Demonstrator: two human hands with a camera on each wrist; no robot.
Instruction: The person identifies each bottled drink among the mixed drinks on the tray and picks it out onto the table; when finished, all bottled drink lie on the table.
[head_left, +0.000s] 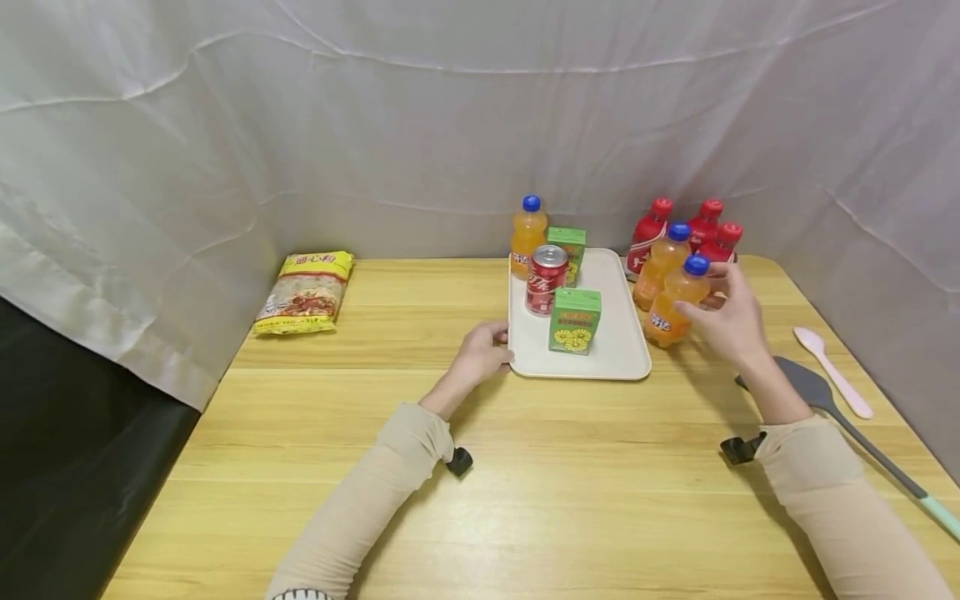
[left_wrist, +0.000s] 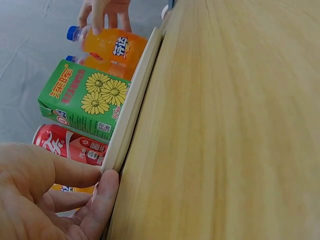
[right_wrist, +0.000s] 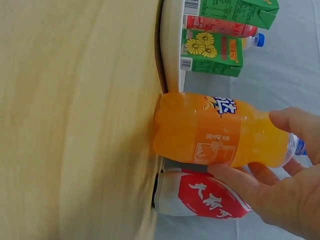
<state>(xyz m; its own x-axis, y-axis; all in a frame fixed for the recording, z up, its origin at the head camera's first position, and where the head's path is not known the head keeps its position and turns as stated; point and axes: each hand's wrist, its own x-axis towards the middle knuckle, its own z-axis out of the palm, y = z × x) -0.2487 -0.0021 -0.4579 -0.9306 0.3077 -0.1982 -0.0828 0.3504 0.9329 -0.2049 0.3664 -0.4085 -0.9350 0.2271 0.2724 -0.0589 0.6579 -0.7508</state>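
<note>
My left hand (head_left: 480, 353) pinches the left edge of a cream tray (head_left: 618, 342), thumb and fingers at its rim in the left wrist view. On the tray stand an orange soda bottle (head_left: 529, 232), a red soda can (head_left: 546, 283) and two green drink cartons, the front carton (head_left: 574, 323) nearest me. To the right of the tray, my right hand (head_left: 729, 321) grips a blue-capped orange soda bottle (right_wrist: 200, 130) around its upper part. The bottle leans slightly in the head view. Another orange soda bottle (head_left: 660, 265) stands just behind it.
Red-capped cola bottles (head_left: 647, 235) stand at the back right, partly hidden. A pink spoon (head_left: 832, 371) and a grey spatula (head_left: 808, 383) lie at the right, the spatula partly under my right forearm. A yellow food packet (head_left: 306, 293) lies at the back left. Grey cloth (head_left: 450, 150) hangs behind the table.
</note>
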